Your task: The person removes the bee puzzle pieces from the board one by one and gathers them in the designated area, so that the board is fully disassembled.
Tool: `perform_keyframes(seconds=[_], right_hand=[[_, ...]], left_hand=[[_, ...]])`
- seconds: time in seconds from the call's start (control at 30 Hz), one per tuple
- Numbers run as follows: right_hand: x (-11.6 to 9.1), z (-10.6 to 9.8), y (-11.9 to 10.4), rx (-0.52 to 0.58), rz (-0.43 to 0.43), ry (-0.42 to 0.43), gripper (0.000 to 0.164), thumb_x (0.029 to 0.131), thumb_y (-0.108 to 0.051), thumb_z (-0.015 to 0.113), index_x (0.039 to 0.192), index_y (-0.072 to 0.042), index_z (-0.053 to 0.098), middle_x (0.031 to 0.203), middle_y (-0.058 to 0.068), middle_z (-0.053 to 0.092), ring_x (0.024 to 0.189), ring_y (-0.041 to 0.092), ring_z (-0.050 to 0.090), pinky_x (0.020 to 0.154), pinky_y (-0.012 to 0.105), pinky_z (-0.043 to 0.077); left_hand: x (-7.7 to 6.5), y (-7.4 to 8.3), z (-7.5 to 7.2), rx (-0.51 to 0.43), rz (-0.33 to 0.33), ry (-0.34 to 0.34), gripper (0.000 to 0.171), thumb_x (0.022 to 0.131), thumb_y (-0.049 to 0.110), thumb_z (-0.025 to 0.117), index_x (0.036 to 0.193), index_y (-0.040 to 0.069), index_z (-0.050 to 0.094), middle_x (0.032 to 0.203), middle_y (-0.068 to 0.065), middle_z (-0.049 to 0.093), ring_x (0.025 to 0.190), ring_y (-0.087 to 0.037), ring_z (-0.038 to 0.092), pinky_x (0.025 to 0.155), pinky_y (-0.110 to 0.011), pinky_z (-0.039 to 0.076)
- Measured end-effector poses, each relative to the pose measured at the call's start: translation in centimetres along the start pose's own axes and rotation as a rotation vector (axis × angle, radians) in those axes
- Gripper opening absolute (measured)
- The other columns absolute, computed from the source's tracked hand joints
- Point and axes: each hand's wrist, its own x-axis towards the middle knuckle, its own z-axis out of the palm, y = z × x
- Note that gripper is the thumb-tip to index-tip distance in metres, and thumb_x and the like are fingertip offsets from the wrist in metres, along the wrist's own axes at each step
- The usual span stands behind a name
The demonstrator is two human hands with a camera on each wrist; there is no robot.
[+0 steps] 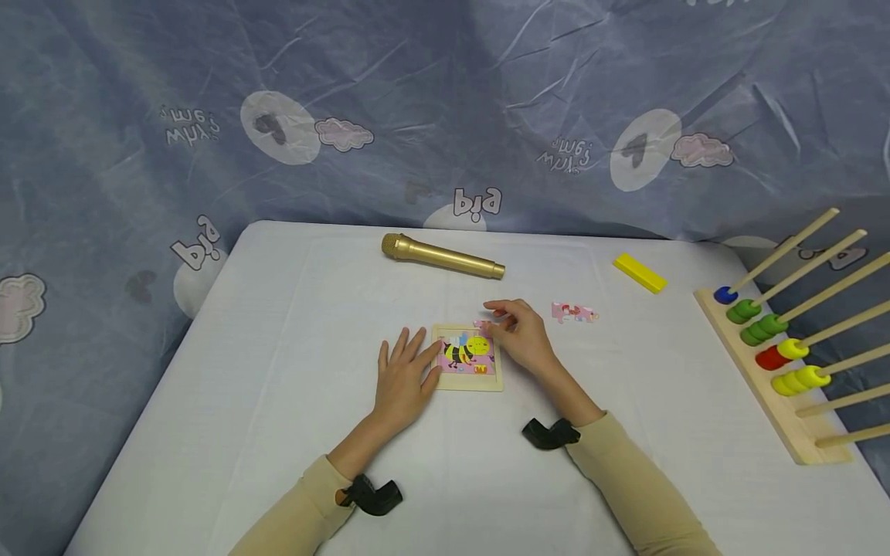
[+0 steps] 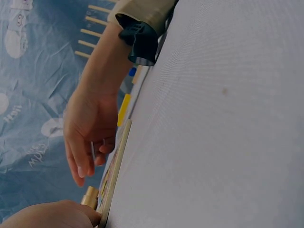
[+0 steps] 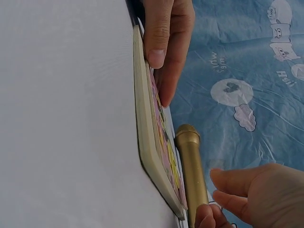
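A small wooden tray puzzle [image 1: 469, 382] with a yellow-and-black bee picture lies on the table. My left hand [image 1: 405, 384] rests at its left side with fingers spread, the index finger and thumb touching the tray edge. At the tray's upper right corner a pink puzzle piece [image 1: 480, 324] overlaps the rim. My right hand [image 1: 523, 335] is over that corner, its fingers bent loosely beside the piece and partly hiding it. In the right wrist view, nothing shows between the right hand's fingertips [image 3: 219, 194]. Another pink piece [image 1: 573, 313] lies apart, to the right.
A gold microphone [image 1: 445, 258] lies behind the puzzle. Farther right is a yellow block [image 1: 640, 273]. A wooden bead counting rack [image 1: 772, 386] with upright rods stands at the table's right edge. A patterned blue cloth [image 1: 445, 116] hangs behind the white table.
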Motion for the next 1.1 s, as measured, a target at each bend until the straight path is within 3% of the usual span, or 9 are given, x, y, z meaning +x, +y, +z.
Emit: perform_keyframes(seconds=[0.47, 0.73, 1.1], right_hand=[[0.0, 0.4, 0.9, -0.032, -0.011, -0.026, 0.034, 0.084, -0.010, 0.076, 0.117, -0.006, 0.070, 0.096, 0.012, 0.060, 0.075, 0.018, 0.052, 0.064, 0.021, 0.040], [-0.2, 0.6, 1.1, -0.106, -0.023, -0.051, 0.031, 0.084, -0.008, 0.075, 0.113, -0.001, 0.071, 0.092, 0.013, 0.059, 0.072, 0.017, 0.050, 0.063, 0.023, 0.037], [0.1, 0.8, 1.2, -0.132, -0.020, -0.049, 0.024, 0.083, -0.010, 0.076, 0.106, -0.005, 0.070, 0.085, 0.009, 0.054, 0.073, 0.018, 0.048, 0.065, 0.026, 0.037]], left_hand=[[0.0, -0.1, 0.2, 0.007, -0.013, -0.013, 0.040, 0.093, 0.025, 0.065, 0.131, 0.015, 0.064, 0.149, -0.015, 0.047, 0.144, -0.041, 0.031, 0.113, -0.067, 0.015], [0.0, -0.1, 0.1, -0.001, -0.018, -0.013, 0.040, 0.092, 0.025, 0.065, 0.131, 0.015, 0.063, 0.149, -0.015, 0.047, 0.144, -0.041, 0.030, 0.113, -0.067, 0.014], [0.0, -0.1, 0.0, -0.011, -0.022, -0.016, 0.041, 0.092, 0.024, 0.065, 0.132, 0.015, 0.063, 0.149, -0.015, 0.047, 0.145, -0.041, 0.030, 0.113, -0.067, 0.014]])
